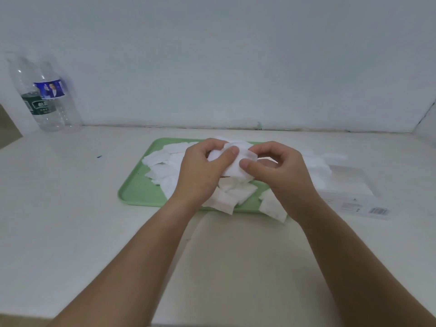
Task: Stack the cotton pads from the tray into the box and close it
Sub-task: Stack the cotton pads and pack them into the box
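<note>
A light green tray [136,192] lies on the white table, covered with several loose white square cotton pads [162,171]. Above its middle, my left hand [203,171] and my right hand [280,171] together grip a small bundle of cotton pads [236,164], thumbs pressing on its front. To the right of the tray stands the white box [349,197], open at the top, with a barcode on its near side. More pads [316,164] lie piled between the tray and the box.
Two clear plastic water bottles [47,97] stand at the back left against the wall. A pale wall runs along the table's far edge. A small blue speck [99,156] lies on the table left of the tray.
</note>
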A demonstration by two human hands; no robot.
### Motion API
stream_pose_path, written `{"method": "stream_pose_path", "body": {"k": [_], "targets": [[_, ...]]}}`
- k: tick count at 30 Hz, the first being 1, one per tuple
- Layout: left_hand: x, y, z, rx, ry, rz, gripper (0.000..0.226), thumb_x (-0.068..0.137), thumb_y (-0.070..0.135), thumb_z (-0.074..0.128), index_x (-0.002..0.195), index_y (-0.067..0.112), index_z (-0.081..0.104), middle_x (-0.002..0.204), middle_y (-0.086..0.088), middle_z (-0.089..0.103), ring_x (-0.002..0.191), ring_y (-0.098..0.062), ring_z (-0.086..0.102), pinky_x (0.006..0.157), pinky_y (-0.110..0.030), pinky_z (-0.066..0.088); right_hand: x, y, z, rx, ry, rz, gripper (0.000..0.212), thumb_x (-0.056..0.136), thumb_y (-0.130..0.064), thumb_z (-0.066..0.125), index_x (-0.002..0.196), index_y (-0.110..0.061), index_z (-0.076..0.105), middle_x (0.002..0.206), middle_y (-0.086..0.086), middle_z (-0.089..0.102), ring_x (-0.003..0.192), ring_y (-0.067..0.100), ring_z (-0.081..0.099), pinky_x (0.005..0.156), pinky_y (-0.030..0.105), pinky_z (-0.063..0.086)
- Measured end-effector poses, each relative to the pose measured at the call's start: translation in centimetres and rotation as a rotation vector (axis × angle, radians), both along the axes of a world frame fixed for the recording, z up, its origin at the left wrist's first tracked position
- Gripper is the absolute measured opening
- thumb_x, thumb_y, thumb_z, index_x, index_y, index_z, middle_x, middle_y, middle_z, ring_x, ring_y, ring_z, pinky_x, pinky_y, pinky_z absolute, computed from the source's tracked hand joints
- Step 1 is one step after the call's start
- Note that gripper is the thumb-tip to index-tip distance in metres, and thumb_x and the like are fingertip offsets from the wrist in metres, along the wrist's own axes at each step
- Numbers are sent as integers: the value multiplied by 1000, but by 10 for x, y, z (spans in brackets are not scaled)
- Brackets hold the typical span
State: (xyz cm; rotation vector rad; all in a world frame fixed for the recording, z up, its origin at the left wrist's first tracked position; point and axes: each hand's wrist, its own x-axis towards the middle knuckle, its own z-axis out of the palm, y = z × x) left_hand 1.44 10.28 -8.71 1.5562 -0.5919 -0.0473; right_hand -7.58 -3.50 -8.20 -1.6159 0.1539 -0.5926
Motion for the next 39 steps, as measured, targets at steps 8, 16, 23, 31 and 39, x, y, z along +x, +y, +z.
{"method": "stream_pose_path", "body": {"k": [8,16,23,31,39], "targets": [[-5,-1,1,19,-10,-65,34,96,35,63,83,6,73,91,-26,65,82,-40,63,80,-59,54,3,-6,-3,28,-42,-90,26,92,-8,67,117,-17,65,67,-4,60,70,11,65,68,26,53],[-4,-1,0,58,-2,-45,34,98,34,58,81,8,73,76,-12,65,73,-29,60,71,-49,52,2,-10,-2,242,83,-19,15,93,-14,67,105,-3,66,93,9,76,94,24,72,83,43,61],[-2,5,3,178,49,-144,40,85,0,53,83,28,81,75,3,67,74,-9,55,74,-28,43,-2,-18,5,183,-31,-128,15,100,-21,58,106,-8,62,79,-3,69,79,17,68,65,32,56],[-5,4,3,117,69,-257,51,81,-3,64,121,28,62,100,-1,78,93,-29,74,92,-42,57,-6,-13,4,-32,54,-82,18,80,-16,81,94,-6,73,79,11,76,75,22,70,74,47,58],[-6,4,3,81,111,-291,46,87,-10,58,121,22,64,101,-2,79,81,-17,71,84,-36,58,-2,-18,-1,-135,81,-191,19,76,-20,85,85,-10,73,79,8,70,64,8,63,60,26,52]]}}
